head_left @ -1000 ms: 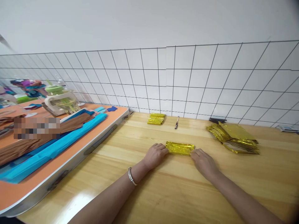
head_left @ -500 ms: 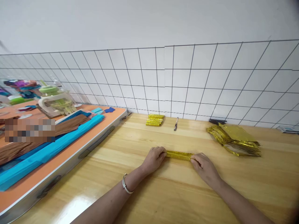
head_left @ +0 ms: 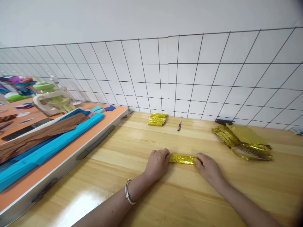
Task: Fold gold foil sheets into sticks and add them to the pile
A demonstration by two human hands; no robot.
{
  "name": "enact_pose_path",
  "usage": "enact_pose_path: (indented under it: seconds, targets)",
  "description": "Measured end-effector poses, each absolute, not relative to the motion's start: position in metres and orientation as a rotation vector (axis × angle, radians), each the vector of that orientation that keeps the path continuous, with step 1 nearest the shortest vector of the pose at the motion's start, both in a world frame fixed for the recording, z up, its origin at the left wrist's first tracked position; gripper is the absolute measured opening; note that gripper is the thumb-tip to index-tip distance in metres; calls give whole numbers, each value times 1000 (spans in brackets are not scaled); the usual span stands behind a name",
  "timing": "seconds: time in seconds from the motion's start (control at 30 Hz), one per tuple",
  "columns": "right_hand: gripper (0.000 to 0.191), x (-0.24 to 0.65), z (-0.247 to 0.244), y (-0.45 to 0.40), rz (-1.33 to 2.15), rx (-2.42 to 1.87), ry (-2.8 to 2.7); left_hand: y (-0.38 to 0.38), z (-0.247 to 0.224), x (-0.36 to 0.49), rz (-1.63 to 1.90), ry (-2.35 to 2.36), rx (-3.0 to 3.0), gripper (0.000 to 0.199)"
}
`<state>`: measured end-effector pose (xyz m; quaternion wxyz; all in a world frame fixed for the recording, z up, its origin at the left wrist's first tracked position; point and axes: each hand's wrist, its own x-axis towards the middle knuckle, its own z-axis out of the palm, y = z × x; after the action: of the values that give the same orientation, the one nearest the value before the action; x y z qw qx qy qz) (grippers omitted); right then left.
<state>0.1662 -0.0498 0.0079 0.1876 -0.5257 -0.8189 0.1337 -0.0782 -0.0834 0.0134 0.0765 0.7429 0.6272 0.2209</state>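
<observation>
A narrow folded strip of gold foil paper (head_left: 181,159) lies across the wooden table between my hands, its surface crinkled and shiny. My left hand (head_left: 158,162) is closed on the strip's left end. At the right end, my right hand (head_left: 208,167) pinches it between thumb and fingers. Both tips of the strip are hidden under my fingers. Farther back sits a small group of similar gold foil strips (head_left: 157,119), side by side. To the right is a loose stack of gold foil sheets (head_left: 248,138).
A pen (head_left: 180,124) lies near the grid-lined wall, and a black object (head_left: 224,121) sits behind the foil stack. On the left, an orange-topped surface (head_left: 78,138) holds blue and brown folded paper (head_left: 47,135), a phone (head_left: 28,129) and a clear jug with a green lid (head_left: 55,99).
The foil strip now looks flatter and shows a broader, brighter face. Both hands keep hold of its ends. The camera view has shifted slightly.
</observation>
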Motion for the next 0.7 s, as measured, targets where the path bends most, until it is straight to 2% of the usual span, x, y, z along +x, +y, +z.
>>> enact_pose_path:
  seconds: [0.27,0.7]
  targets:
    - [16,158,16,-46,182,-1642,-2442,-80,12,-76,503,1947,2348,18]
    - [12,157,11,-49,-24,-1577,-2491,-77,11,-73,358,1998,2491,20]
